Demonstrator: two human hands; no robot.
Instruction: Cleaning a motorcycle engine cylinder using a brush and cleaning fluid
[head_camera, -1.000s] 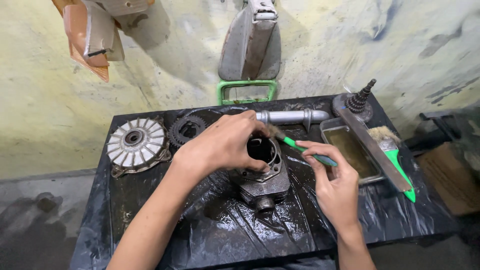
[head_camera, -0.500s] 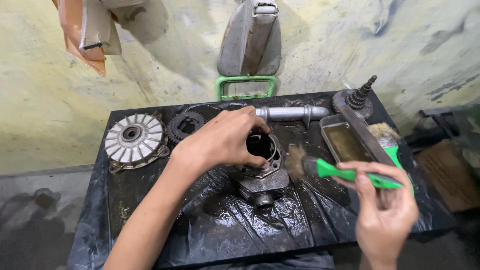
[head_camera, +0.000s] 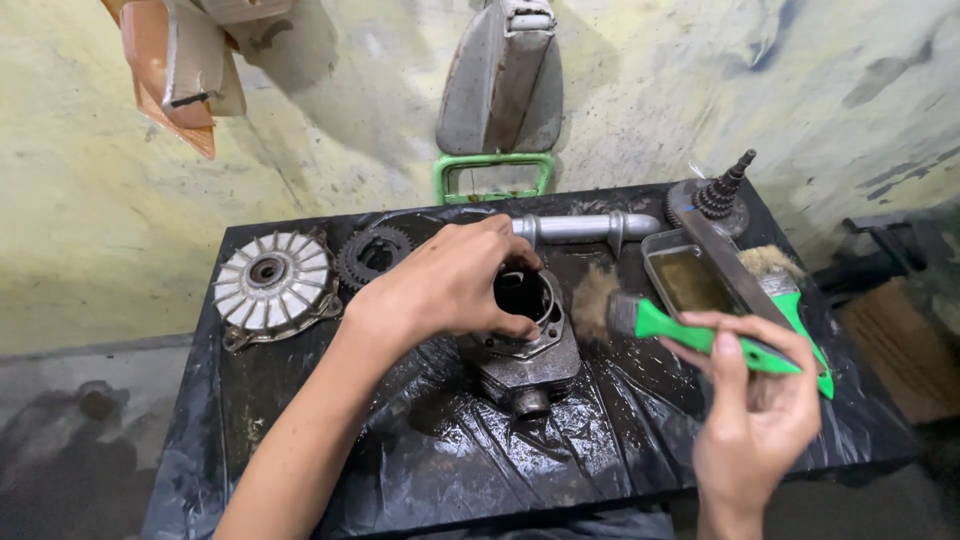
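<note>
A: Two hands busy, frame centre. Left hand (head_camera: 450, 285) clamped over engine cylinder (head_camera: 525, 345) on black plastic sheet (head_camera: 420, 450).

B: Yep, right hand (head_camera: 755, 405) lower right, fingers pinching green-handled brush (head_camera: 655, 320), bristles just beside cylinder.

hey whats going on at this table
A person steadies a greasy engine cylinder with the left hand on a table covered in black plastic sheet. The right hand holds a green-handled paintbrush beside it, bristles near the cylinder. A finned metal disc, a gear and a small metal tray lie around.
</note>
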